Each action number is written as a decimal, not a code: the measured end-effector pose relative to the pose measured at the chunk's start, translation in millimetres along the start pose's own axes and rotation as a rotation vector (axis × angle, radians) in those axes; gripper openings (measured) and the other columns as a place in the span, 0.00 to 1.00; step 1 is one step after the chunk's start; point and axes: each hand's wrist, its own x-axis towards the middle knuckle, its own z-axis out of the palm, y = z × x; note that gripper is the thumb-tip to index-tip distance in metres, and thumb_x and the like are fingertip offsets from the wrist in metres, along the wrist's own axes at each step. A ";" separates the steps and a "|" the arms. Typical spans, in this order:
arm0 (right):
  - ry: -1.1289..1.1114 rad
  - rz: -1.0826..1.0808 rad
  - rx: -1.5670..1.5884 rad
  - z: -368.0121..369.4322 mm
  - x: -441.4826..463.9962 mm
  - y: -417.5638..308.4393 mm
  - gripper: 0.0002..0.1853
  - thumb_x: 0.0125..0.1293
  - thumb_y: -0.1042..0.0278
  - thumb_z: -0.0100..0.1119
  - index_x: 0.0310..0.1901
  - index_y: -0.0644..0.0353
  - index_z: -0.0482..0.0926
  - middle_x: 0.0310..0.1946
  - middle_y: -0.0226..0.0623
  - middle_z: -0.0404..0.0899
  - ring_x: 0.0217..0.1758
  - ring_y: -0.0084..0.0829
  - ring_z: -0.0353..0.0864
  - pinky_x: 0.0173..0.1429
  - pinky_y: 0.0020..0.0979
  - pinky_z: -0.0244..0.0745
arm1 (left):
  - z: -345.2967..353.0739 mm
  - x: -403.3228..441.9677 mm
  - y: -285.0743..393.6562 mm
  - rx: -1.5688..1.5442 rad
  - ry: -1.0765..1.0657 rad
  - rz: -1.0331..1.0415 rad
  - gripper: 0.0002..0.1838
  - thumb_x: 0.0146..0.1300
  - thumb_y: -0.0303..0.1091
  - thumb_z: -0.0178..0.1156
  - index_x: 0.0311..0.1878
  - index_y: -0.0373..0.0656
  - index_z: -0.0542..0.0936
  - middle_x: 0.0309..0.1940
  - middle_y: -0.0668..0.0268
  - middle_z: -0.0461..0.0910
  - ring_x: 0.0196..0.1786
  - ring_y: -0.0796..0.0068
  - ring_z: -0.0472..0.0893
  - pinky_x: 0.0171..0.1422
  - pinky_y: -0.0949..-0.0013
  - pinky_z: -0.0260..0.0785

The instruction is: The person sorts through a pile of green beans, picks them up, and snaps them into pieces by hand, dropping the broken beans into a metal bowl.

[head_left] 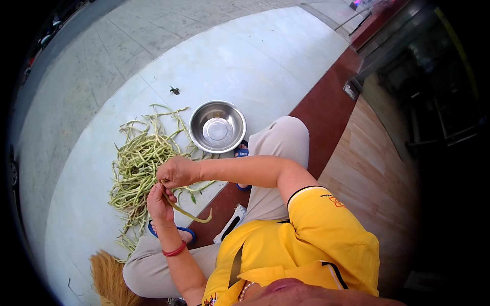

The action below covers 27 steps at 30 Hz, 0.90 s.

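Both my hands meet over a heap of long green beans (143, 163) on the pale floor. My left hand (161, 204), below a red bracelet (174, 249), is closed round a single long bean (186, 212), whose curved end hangs toward my lap. Close above it, the fingers of my right hand (178, 172) are pinched at the bean's upper end; what lies between these fingertips is mostly hidden. An empty-looking steel bowl (218, 126) stands just past my right forearm, beside the heap.
A straw broom head (113, 279) lies by my left knee. A small dark scrap (174, 91) is on the pale tiles beyond the heap. A dark red floor strip (326, 122) runs under me to a doorway at the right. My feet wear blue slippers (188, 234).
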 end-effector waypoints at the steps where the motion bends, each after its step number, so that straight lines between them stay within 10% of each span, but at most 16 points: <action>1: -0.002 0.002 0.000 0.0 -1.4 -3.2 0.07 0.47 0.64 0.59 0.23 0.58 0.74 0.19 0.36 0.73 0.25 0.43 0.74 0.28 0.37 0.68 | -0.9 -0.2 0.0 -0.006 0.007 0.002 0.08 0.66 0.35 0.50 0.33 0.42 0.73 0.20 0.69 0.71 0.18 0.78 0.69 0.22 0.76 0.63; 14: -0.765 -0.197 -0.344 34.3 -50.6 2.1 0.11 0.46 0.57 0.58 0.21 0.56 0.77 0.19 0.37 0.77 0.28 0.42 0.78 0.30 0.42 0.71 | -63.3 15.7 20.2 -0.072 0.161 0.130 0.09 0.65 0.38 0.52 0.37 0.42 0.74 0.26 0.66 0.76 0.29 0.71 0.76 0.34 0.67 0.73; 27: -0.090 -0.352 -0.406 24.8 -26.5 3.0 0.05 0.50 0.68 0.54 0.26 0.56 0.69 0.21 0.35 0.70 0.23 0.36 0.75 0.23 0.35 0.69 | -33.2 16.6 -14.6 0.008 -0.129 -0.018 0.10 0.67 0.35 0.49 0.44 0.40 0.74 0.35 0.67 0.77 0.38 0.76 0.77 0.38 0.72 0.72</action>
